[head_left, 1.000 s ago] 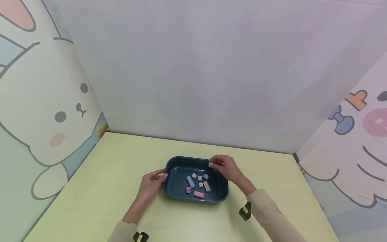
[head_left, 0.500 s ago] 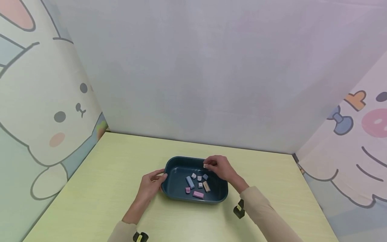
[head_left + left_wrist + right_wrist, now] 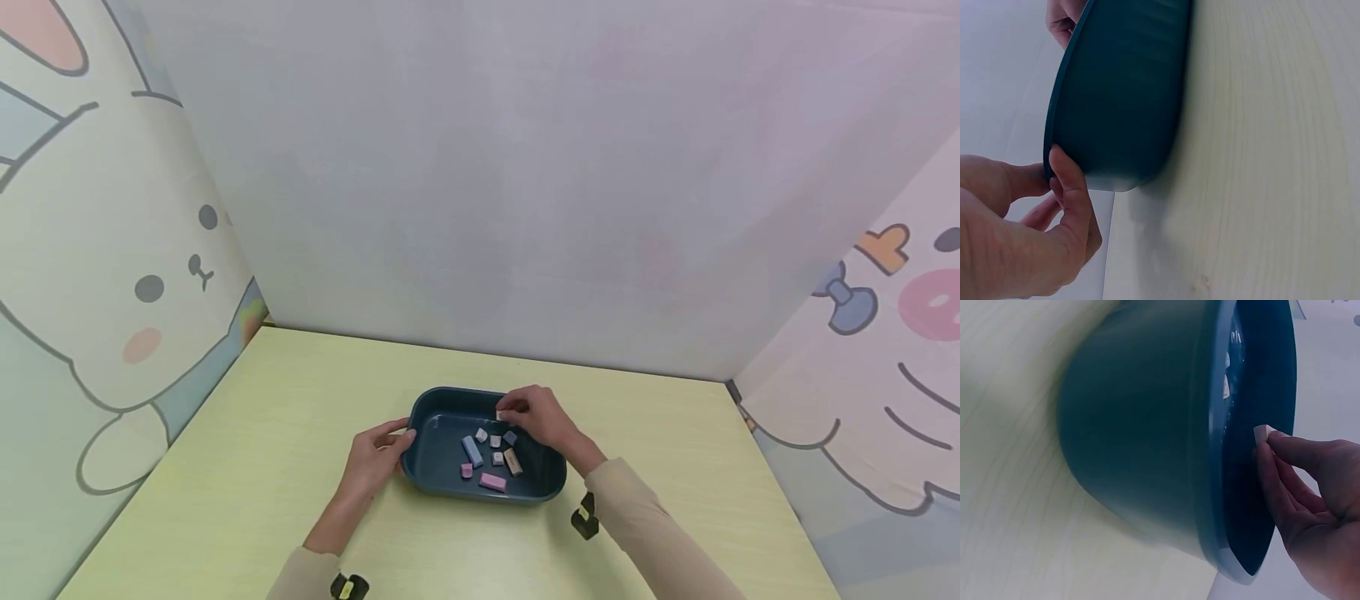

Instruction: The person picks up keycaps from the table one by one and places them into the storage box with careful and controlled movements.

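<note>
A dark teal plastic basin (image 3: 427,479) stands on the table, with several small blocks lying on its floor. My left hand (image 3: 372,460) grips its left rim, thumb on one side and fingers on the other, as the left wrist view shows (image 3: 1041,231). Over the far right part of the basin, my right hand (image 3: 542,417) pinches a small white block (image 3: 1262,433) between thumb and fingertips, inside the rim. Among the loose blocks are a long blue block (image 3: 472,452), a long pink block (image 3: 492,482), a tan block (image 3: 512,462) and small white, blue and pink cubes.
The pale yellow-green wooden table (image 3: 315,392) extends around the basin on every side. A plain light backdrop (image 3: 480,208) rises behind the table's far edge. Side panels with cartoon animals (image 3: 112,275) stand at left and right.
My right hand has moved left and slightly down over the basin, carrying the pinched white block along. The left hand and the basin have stayed in place.
</note>
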Available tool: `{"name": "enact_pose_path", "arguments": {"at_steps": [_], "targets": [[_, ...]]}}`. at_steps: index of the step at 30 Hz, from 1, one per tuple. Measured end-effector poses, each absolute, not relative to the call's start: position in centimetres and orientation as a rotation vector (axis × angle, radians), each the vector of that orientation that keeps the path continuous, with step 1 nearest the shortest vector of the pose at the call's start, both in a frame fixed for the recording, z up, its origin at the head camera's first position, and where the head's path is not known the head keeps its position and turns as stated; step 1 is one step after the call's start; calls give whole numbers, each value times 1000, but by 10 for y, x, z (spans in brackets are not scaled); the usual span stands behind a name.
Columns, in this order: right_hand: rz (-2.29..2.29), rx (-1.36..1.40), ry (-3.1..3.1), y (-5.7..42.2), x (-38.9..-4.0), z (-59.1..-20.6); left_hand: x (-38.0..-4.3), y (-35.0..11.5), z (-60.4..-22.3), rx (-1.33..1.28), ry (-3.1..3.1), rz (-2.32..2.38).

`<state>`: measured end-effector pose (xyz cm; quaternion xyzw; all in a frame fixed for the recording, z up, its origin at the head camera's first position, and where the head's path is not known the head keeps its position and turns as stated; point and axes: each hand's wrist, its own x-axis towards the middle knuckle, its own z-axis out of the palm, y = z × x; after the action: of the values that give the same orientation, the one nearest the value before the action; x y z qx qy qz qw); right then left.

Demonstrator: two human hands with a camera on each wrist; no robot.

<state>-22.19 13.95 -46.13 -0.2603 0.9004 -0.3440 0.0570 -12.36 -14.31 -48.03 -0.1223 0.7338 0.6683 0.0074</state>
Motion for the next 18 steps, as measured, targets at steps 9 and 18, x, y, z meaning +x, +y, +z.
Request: {"name": "enact_pose_path", "arguments": {"at_steps": [9,18], "targets": [[-982,-789,2750,130,-219,-464,-123,-143,-479,-385,2306,2082],[-946,-863,2775,124,-216,-468,-123,-143,-478,-367,2329,2080]]}}
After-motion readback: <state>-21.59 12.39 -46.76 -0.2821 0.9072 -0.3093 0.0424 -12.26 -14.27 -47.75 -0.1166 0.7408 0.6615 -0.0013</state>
